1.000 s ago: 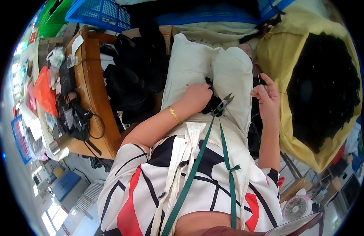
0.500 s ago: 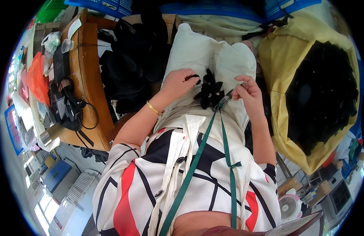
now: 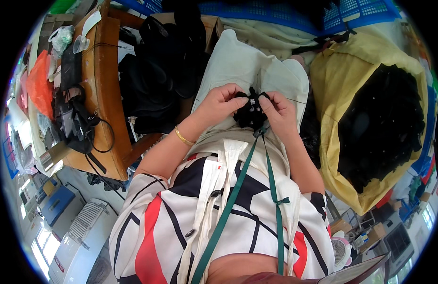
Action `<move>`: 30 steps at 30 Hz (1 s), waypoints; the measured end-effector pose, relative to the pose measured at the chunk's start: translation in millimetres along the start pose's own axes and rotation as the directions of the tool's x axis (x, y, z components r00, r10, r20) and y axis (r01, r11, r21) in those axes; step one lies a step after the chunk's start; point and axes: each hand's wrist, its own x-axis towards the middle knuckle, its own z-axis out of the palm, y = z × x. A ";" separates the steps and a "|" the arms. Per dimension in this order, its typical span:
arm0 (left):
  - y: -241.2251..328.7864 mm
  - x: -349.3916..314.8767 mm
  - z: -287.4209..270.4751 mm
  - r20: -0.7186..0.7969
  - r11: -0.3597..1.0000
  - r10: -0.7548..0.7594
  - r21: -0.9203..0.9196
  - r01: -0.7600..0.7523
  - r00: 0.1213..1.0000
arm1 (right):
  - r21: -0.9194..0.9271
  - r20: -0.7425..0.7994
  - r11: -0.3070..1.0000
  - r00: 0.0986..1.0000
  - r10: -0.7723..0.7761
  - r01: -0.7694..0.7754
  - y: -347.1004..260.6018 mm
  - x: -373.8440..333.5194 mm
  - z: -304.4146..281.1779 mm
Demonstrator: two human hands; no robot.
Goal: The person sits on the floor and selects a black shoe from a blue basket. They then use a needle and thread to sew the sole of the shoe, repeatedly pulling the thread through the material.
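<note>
A bunch of small black fabric pieces (image 3: 251,117) with little pale spots lies in my lap on a cream-white cloth (image 3: 228,59). My left hand (image 3: 223,103) pinches black fabric between thumb and fingers at the bunch's left side. From the right, my right hand (image 3: 281,115) is closed in a pinch on its upper edge. Just below the bunch are small thread snips (image 3: 259,133), mostly hidden, hanging on a dark green ribbon (image 3: 236,191) that runs down from my neck. Neither hand touches the snips.
On the right stands a yellow sack (image 3: 328,156) full of black pieces (image 3: 382,128). A wooden table (image 3: 93,80) with bags and a cable is at the left, beside a heap of black items (image 3: 155,78). Blue plastic baskets (image 3: 271,16) line the far side.
My right hand has let go of the snips, which now rest below the bunch. It has moved left and pinches the black fabric along with my left hand.
</note>
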 end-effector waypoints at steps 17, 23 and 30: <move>-8.5 13.9 13.2 -0.035 0.987 0.047 -0.151 -0.052 0.998 | 0.449 -0.182 0.893 0.976 0.120 -0.026 16.2 -6.2 26.1; -17.8 17.4 9.4 -0.056 0.973 0.117 -0.191 -0.126 0.992 | 0.015 -0.050 1.000 0.999 -0.020 0.021 16.5 -11.3 20.4; 12.8 4.7 7.2 0.274 0.589 0.322 0.691 -0.418 0.906 | -0.546 0.167 0.686 0.865 -0.474 0.481 -25.8 4.5 -5.5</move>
